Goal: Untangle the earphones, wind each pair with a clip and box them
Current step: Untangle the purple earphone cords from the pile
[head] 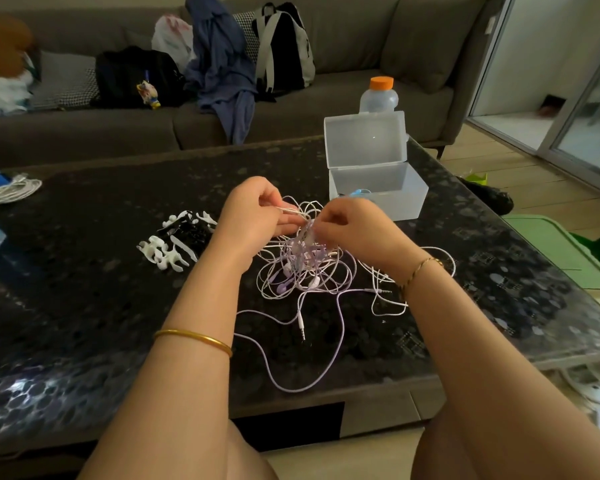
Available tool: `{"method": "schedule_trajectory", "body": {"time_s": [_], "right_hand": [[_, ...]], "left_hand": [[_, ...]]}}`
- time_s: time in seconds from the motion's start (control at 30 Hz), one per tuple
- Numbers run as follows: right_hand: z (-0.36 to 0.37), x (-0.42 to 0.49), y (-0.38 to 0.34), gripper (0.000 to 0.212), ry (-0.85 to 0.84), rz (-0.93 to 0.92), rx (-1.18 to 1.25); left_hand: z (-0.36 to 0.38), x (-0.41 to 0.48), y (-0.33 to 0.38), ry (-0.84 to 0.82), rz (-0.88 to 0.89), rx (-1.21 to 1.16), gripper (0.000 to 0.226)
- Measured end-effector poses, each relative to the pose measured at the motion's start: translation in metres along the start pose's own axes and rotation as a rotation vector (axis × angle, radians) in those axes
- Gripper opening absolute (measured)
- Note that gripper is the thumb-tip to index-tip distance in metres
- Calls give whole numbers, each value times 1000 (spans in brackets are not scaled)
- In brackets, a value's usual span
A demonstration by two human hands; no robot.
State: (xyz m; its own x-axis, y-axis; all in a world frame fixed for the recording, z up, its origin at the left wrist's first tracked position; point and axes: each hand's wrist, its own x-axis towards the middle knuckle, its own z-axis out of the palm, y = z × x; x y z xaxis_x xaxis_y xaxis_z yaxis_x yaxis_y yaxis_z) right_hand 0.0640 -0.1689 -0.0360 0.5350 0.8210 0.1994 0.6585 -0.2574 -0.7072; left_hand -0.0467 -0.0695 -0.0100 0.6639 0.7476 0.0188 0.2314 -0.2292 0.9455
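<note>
Earphones (305, 268): a loose knot of white and lilac cords lying on the table (84, 306), just in front of the open box (407, 199).
Left hand (253, 216): fingers curled, pinching a white cord at the top of the knot.
Right hand (354, 226): fingers curled, pinching strands on the side nearer the box.
Handling: we judge the cords light, limp and thin; hard tugs would tighten the knot.
Where to hold: we would take a free plug (302, 327) and feed it back through the loops.
Clips (174, 244): a white and black pile well left of the box.
</note>
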Motion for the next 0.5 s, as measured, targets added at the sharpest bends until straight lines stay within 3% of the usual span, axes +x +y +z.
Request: {"method": "schedule_trajectory", "body": {"time_s": [0.2, 0.27, 0.5], "right_hand": [[-4, 0, -6, 8, 245, -22, 259], [-4, 0, -7, 12, 281, -21, 322], [-3, -2, -12, 20, 442, 21, 570]], "left_hand": [[2, -1, 9, 13, -114, -16, 21], [2, 0, 4, 2, -35, 150, 26], [6, -1, 9, -27, 79, 647, 8]]}}
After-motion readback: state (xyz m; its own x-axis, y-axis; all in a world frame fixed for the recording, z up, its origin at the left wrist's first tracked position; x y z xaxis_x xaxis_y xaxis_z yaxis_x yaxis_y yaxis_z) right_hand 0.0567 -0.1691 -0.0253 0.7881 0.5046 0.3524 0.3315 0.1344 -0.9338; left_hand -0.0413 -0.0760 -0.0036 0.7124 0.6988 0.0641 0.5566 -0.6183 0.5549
